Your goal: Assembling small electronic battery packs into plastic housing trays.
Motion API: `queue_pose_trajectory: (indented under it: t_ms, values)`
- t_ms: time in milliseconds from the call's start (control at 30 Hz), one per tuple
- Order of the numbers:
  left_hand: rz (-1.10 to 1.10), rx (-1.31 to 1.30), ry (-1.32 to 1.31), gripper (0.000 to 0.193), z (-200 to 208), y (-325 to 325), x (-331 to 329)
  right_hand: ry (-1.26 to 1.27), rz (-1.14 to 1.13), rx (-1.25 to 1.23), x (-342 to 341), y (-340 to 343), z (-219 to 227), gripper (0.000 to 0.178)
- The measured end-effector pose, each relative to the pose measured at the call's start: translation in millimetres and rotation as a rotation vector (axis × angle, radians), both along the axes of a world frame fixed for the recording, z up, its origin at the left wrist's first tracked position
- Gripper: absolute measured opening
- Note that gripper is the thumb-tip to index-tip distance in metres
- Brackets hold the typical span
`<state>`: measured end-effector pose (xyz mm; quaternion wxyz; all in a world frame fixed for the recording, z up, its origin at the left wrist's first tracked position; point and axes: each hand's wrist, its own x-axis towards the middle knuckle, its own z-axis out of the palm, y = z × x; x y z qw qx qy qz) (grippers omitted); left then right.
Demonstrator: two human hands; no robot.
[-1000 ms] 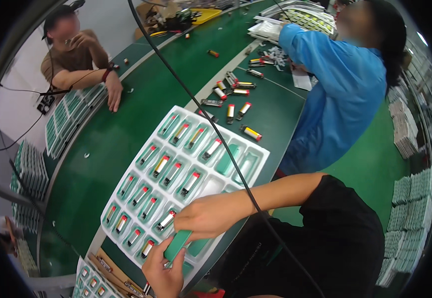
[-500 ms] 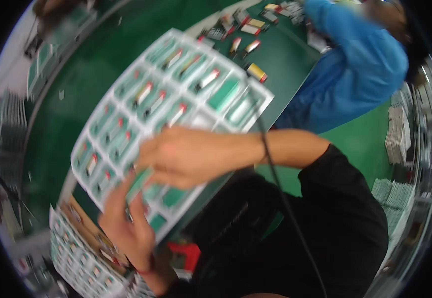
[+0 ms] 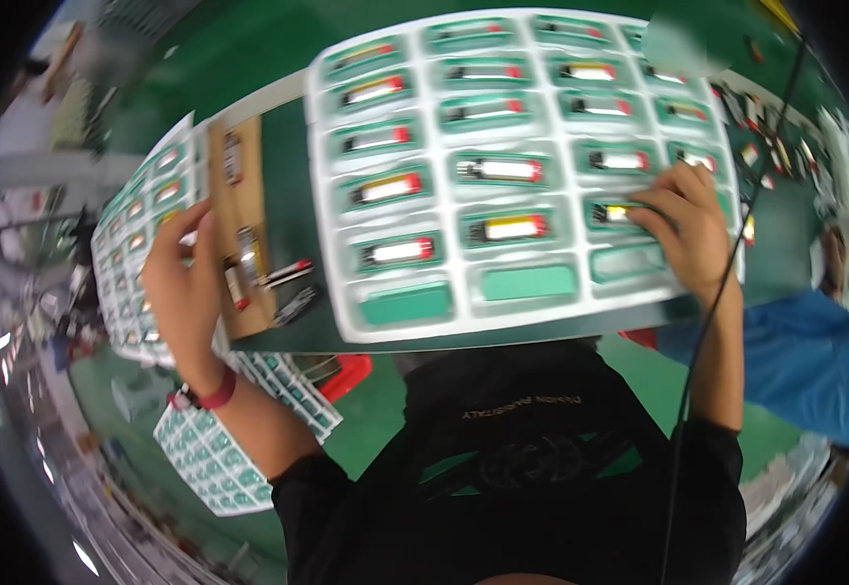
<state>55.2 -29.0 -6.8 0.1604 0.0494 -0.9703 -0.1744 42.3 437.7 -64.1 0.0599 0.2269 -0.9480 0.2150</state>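
A white moulded tray (image 3: 335,244) with many compartments lies before me, most holding a small stick-shaped piece with a red end and a white or yellow middle. At its right side my right hand (image 3: 692,229) is bent over one compartment, finger and thumb closed at a small black-and-yellow piece (image 3: 612,213) there; the fingers partly cover it. My left hand (image 3: 185,292) hovers off the tray's left side, beside a brown box-like holder (image 3: 249,210). Its fingers are loosely curled with a gap at the thumb, and nothing shows in them. Several similar pieces lie in and beside the holder.
Another filled tray (image 3: 117,263) stands at the left, with a further tray (image 3: 215,453) lower down near a red container (image 3: 348,375). More loose pieces (image 3: 770,146) are scattered at the right, near a person in blue (image 3: 800,351). A dark cable (image 3: 702,361) crosses the view.
The view has turned, so the tray now lies nearly straight before me. My hands, earlier close together over the tray, are now far apart: left beyond its left side, right at its right side.
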Motion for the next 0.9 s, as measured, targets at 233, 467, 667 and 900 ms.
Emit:
queue_pose_trajectory:
  t_ms: [233,467,667,900]
  values:
    - [0.094,-0.406,-0.088,0.026,-33,2,-55,0.157,0.122,-0.264,30,-36,20,0.067]
    - [0.236,-0.497,-0.153,0.034,-49,-21,-87,0.011,0.338,-0.739,39,-105,24,0.048]
    - [-0.322,1.119,0.136,0.069,13,88,-18,-0.049,0.240,-0.844,20,-142,35,0.053]
    - [-0.616,1.438,0.205,0.051,-17,143,10,0.064,0.231,-0.937,5,-149,47,0.044]
